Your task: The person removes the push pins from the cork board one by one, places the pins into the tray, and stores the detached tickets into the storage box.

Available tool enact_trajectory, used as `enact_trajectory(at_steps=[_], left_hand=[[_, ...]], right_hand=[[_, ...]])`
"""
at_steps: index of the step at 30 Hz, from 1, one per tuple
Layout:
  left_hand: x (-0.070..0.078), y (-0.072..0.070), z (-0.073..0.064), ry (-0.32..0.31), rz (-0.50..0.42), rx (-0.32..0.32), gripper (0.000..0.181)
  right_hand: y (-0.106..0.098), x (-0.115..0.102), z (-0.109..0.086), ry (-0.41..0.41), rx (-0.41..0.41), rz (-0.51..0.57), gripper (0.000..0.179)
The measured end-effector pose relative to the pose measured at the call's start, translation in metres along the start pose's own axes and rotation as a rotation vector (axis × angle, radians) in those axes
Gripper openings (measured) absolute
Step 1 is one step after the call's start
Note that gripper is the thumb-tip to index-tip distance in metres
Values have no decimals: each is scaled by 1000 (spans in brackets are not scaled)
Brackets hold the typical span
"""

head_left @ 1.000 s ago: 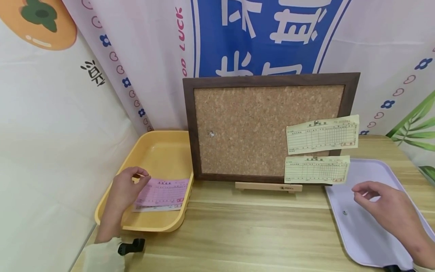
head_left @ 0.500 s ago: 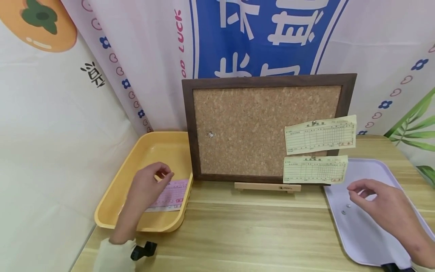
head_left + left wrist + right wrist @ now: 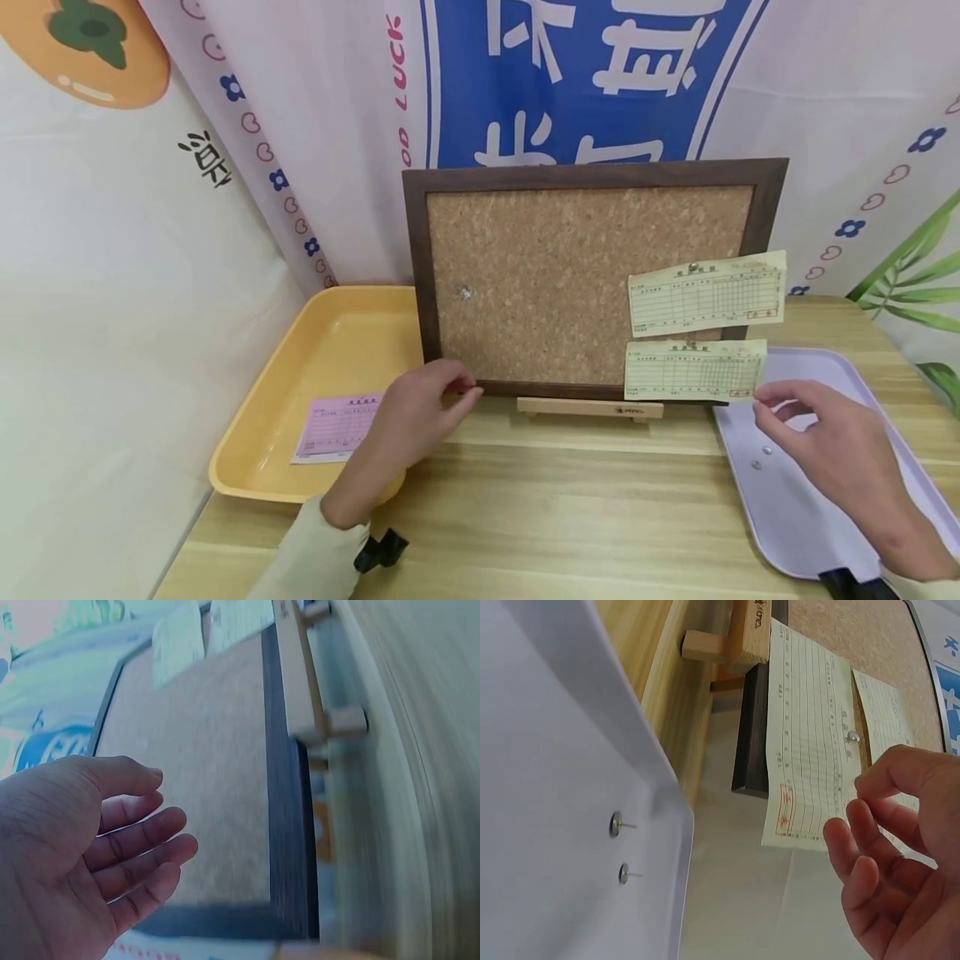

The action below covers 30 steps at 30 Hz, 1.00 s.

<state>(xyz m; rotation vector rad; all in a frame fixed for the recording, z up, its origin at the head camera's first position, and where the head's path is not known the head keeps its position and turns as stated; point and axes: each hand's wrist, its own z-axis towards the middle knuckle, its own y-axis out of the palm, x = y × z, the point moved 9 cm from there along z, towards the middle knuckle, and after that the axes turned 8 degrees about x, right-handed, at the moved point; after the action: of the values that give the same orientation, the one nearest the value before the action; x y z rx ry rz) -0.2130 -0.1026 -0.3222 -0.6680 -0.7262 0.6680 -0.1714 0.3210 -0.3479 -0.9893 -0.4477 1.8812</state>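
Observation:
In the head view my left hand (image 3: 420, 417), fingers loosely curled, hovers before the lower left corner of a framed corkboard (image 3: 540, 283). The left wrist view shows nothing between that hand's thumb and fingers. Over the lilac tray (image 3: 795, 533) is my right hand (image 3: 832, 450). Its thumb and index fingertips come together beside the lower pale yellow receipt slip (image 3: 693, 373), with no object visible in them. A second yellow receipt slip (image 3: 705, 296) is pinned above. Two thumbtacks (image 3: 616, 824) lie in the lilac tray. Another silver tack (image 3: 466, 292) sticks in the cork's left side.
A yellow tray (image 3: 300, 350) at the left holds a pink receipt slip (image 3: 337, 425) over a whitish one. The corkboard stands on a small wooden stand (image 3: 585, 408) on the wood-grain table (image 3: 562, 508). A printed cloth (image 3: 360, 208) hangs behind.
My left hand has moved right, from over the pink slip in the yellow tray to the corkboard's lower left corner. My right hand has shifted slightly left and up, uncovering a second tack.

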Motion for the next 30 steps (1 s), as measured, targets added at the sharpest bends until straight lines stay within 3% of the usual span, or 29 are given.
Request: enact_trajectory(at_steps=[3, 6, 11, 17, 25, 30], left_hand=[[16, 11, 6, 75, -24, -4, 11], [28, 24, 10, 102, -46, -31, 9], [42, 50, 15, 79, -56, -114, 5], [64, 86, 23, 96, -62, -196, 7], [86, 123, 27, 79, -105, -230, 33], [90, 138, 26, 15, -248, -244, 42]], right_hand=[[2, -7, 3, -11, 24, 5, 16], [3, -14, 6, -39, 71, 32, 18], [8, -23, 11, -63, 97, 56, 19], [13, -30, 16, -96, 120, 50, 17], [20, -35, 21, -106, 127, 77, 15], [24, -36, 24, -96, 120, 80, 14]])
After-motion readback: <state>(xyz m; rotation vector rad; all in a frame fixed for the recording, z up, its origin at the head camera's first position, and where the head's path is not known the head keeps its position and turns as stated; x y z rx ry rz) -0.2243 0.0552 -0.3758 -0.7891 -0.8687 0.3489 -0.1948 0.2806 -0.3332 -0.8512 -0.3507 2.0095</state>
